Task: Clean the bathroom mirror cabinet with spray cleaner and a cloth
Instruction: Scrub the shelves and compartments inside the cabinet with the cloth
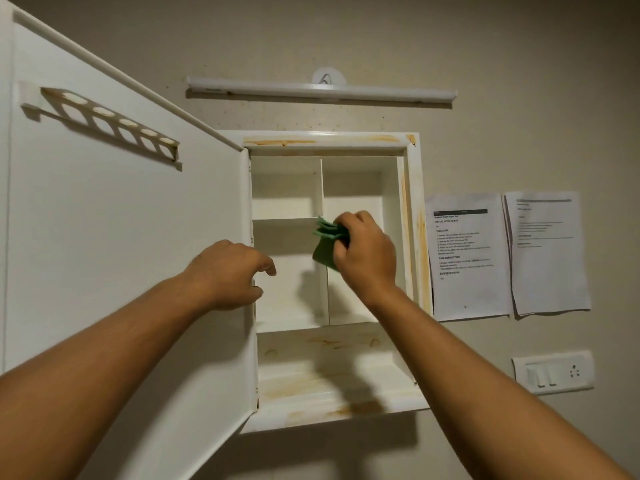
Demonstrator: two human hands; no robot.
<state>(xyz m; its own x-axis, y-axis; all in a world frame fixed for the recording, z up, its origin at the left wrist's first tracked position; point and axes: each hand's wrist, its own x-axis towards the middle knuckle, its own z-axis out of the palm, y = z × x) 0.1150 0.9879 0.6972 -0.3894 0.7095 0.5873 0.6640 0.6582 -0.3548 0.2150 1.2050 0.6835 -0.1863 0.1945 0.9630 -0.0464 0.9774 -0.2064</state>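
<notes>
The right hand (367, 251) grips the bunched green cloth (327, 245) against the middle divider (319, 188) inside the cabinet (412, 202), while the left hand (232, 275), fingers loosely bent and holding nothing, is just before the hinge edge of the open door (121, 244), and papers (467, 261) hang at the right.

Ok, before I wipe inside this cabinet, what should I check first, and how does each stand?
1. Cloth gripped: ok, right hand holds the green cloth.
2. Door out of the way: ok, door swung wide left.
3. Left hand steadying door: cannot tell, it is by the door's edge.
4. Stains gone: not ok, orange marks on bottom shelf and frame.
5. Spray cleaner at hand: cannot tell, none in view.
</notes>
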